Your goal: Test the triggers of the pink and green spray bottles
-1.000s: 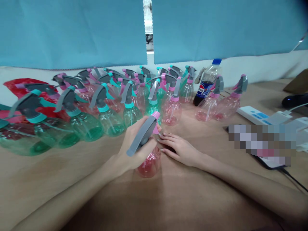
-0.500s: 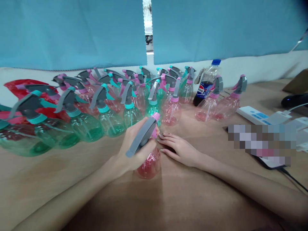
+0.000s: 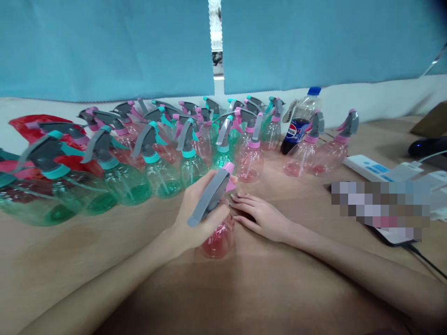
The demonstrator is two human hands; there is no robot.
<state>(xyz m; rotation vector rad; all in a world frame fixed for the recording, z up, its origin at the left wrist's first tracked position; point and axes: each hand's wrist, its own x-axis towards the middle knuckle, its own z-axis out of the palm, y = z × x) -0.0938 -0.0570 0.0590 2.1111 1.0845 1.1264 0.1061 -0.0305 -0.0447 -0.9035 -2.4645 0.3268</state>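
My left hand [image 3: 199,214] is wrapped round the neck of a pink spray bottle [image 3: 220,239] near the middle of the table. Its grey and pink spray head sticks up above my fingers, with the nozzle pointing away from me. My fingers hide the collar and most of the trigger. Just to the right of that bottle, my right hand [image 3: 263,216] lies on the table, fingers stretched toward it and holding nothing. Beyond my left hand stand green spray bottles [image 3: 164,179] with turquoise collars, and a pink spray bottle [image 3: 249,165] is straight ahead.
Several more spray bottles crowd the back against the wall, with a red plastic bag [image 3: 31,125] at the left. A cola bottle [image 3: 296,123] stands behind two pink sprayers [image 3: 330,156]. On the right lie a power strip [image 3: 366,165] and a blurred-out phone [image 3: 391,235] with a cable.
The pink spray bottle in my left hand has shifted slightly to the right, and its head is turned a little. My right hand stays where it was.
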